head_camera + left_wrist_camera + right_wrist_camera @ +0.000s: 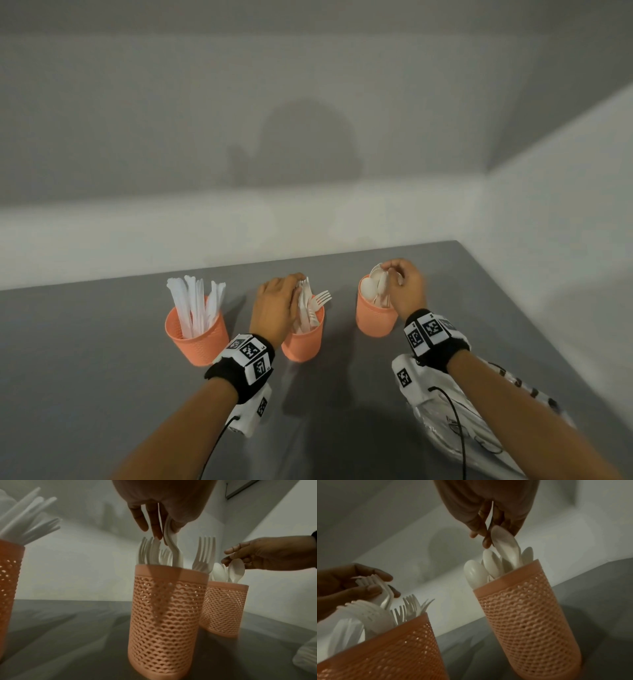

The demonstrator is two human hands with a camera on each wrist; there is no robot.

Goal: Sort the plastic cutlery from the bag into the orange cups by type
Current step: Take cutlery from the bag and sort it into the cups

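Three orange cups are standing on grey worktop (102,377) by white wall: knives (195,308), forks, spoons. Left hand (274,305) is pinching a fork (173,547) into middle cup (303,342); right hand (406,287) is pinching a spoon (506,546) over right cup (375,318). No legible writing.

My right hand (488,504) hangs over the right-hand orange cup (527,615), fingertips pinching the bowl end of a white spoon (506,545) whose handle runs down into the cup; more spoons (476,573) stand there, bowls up, above the rim; at the left edge my left hand (349,585) grips a fork (376,588) by its head above the nearer orange cup (388,655); other forks (409,608) stand in that cup, tines up; both cups stand on the grey table (599,601).
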